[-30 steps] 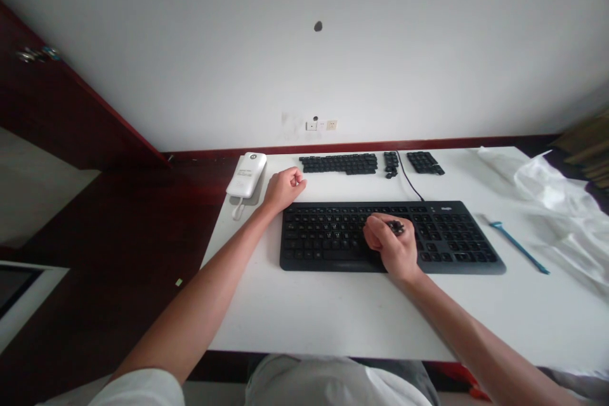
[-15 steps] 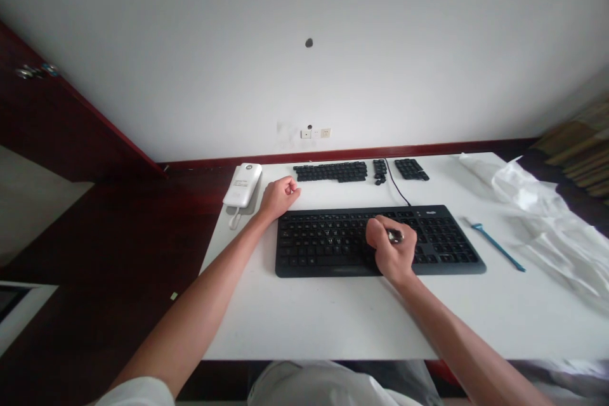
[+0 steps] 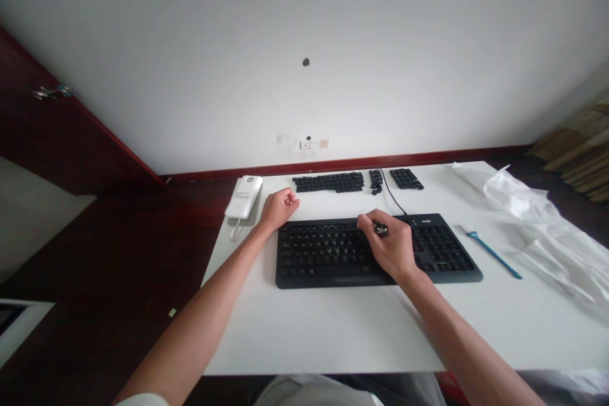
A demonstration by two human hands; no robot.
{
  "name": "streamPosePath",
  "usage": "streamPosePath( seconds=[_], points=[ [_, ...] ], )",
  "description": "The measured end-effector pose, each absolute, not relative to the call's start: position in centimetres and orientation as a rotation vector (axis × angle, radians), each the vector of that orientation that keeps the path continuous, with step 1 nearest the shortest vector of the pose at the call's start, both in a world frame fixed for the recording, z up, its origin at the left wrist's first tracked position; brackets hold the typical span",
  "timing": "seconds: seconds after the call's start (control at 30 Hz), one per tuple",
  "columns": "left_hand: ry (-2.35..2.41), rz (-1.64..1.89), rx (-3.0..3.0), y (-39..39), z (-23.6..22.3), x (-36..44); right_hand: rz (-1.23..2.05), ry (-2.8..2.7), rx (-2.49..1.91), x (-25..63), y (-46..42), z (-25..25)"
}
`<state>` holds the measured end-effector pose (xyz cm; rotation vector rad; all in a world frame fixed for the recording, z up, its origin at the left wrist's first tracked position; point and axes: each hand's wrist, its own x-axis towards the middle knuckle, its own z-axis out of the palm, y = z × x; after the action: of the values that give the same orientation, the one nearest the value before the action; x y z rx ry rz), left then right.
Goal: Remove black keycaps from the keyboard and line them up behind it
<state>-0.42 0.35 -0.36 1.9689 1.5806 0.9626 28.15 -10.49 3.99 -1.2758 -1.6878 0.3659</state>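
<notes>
A black keyboard lies on the white table, its keycaps off and its key sites exposed. My right hand is over the keyboard, right of its middle, closed around a dark tool with a shiny round end. The tool's lower part is hidden by the hand and cannot be told from the keys. By the keyboard's far left corner rests my left hand, fingers curled in with nothing visible inside. Behind the keyboard lie black keycaps in groups: a wide block, a narrow column and a number-pad block.
The white table stands near the wall. A white power bank with a short cable lies at the left edge. To the keyboard's right are a blue stick-like tool and a crumpled white plastic bag. A cord runs back from the keyboard.
The view has tipped so the table sits lower in it. My right hand has moved slightly left and away from me over the keyboard, still gripping the tool. My left hand stays at the corner.
</notes>
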Motion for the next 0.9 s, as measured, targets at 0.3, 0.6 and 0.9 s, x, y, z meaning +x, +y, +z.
streamPosePath(
  seconds=[0.3, 0.6, 0.9],
  points=[
    [1.547, 0.971, 1.957, 0.4, -0.2, -0.4, 0.218, -2.187, -1.617, 29.0, -1.9, 4.9],
    [1.516, 0.991, 1.927, 0.3, -0.4, -0.5, 0.157, -2.335, -1.778, 28.5, 1.1, 2.9],
    [1.516, 0.991, 1.922, 0.2, -0.4, -0.6, 0.216, -2.371, -1.634, 29.0, -0.2, 3.8]
  ],
)
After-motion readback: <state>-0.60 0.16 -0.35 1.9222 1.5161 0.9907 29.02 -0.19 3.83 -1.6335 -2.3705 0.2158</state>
